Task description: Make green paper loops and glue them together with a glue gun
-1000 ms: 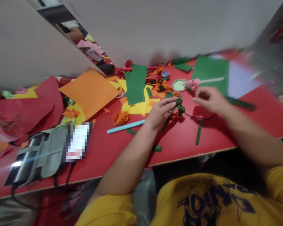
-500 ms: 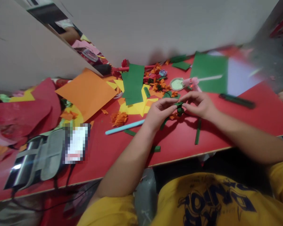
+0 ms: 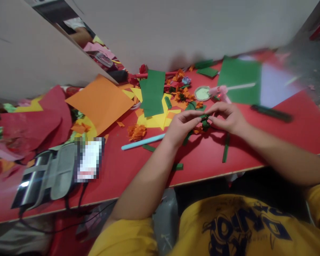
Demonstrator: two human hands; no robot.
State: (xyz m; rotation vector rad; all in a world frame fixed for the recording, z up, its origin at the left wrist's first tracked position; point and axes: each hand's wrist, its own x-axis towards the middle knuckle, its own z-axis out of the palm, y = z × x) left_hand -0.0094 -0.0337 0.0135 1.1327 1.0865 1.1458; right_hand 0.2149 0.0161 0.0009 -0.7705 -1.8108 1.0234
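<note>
Between the fingertips of both hands is a small piece of green paper, curled or folded; its exact shape is partly hidden. My left hand pinches it from the left, thumb and forefinger pressed together. From the other side my right hand pinches it too, its fingers bent. Just below lies some orange paper, mostly covered by the hands. A narrow green paper strip rests on the table under my right wrist, and a short green piece lies near the front edge by my left forearm.
On the red table lie a light blue stick, orange paper flowers, a pink glue gun, a round tin and a dark cutter-like tool. Green sheets, an orange sheet and an open case surround them.
The view has shifted slightly. Both hands keep their pinch on the green paper, which has turned a little between the fingertips. Other things lie as before.
</note>
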